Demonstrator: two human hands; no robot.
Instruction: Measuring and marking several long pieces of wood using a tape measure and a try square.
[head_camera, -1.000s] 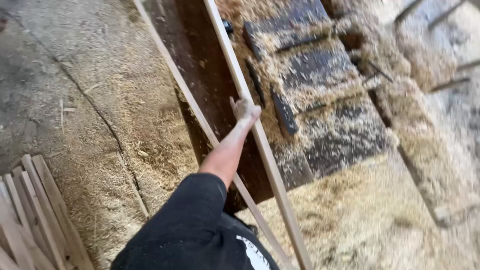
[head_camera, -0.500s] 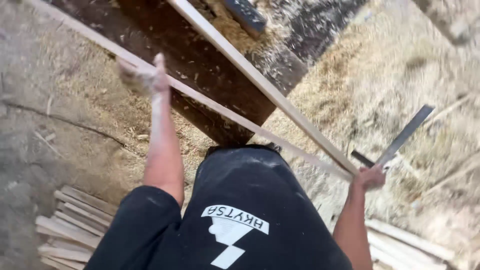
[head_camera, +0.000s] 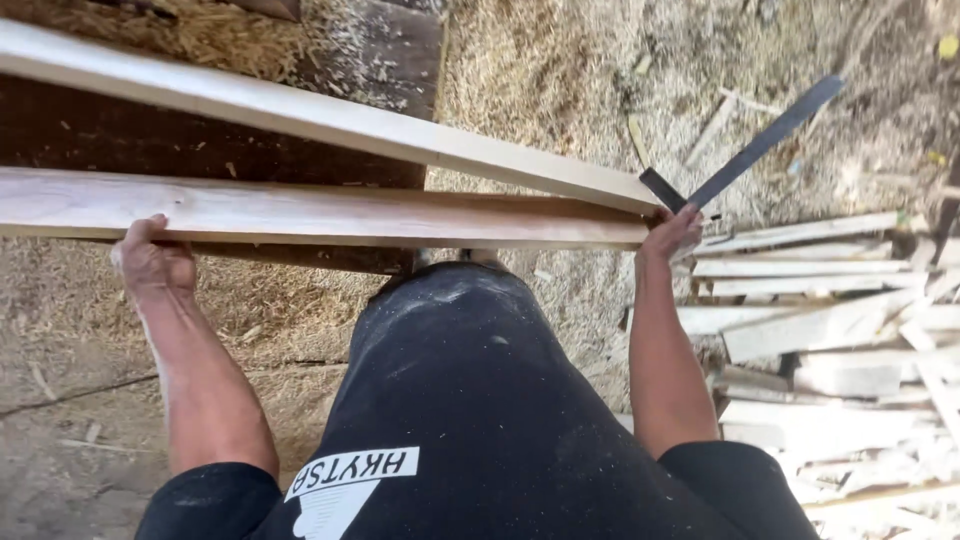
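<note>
Wooden plank (head_camera: 330, 213) gripped by left hand (head_camera: 152, 262) and right hand (head_camera: 672, 234), fingers curled, arms outstretched.

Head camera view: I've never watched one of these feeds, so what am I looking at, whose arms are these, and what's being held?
There is no machine here. The one picture comes from a camera worn on a person's head, looking down past a black shirt at that person's own bare arms.

The left hand grips the near wooden board from below, close to its left part. The right hand is at the board's right end and also holds a dark flat metal strip that points up and to the right. A second, paler board runs just beyond the first; whether either hand holds it too is unclear.

Below lies a floor covered in sawdust. To the right sits a loose pile of wood offcuts.
</note>
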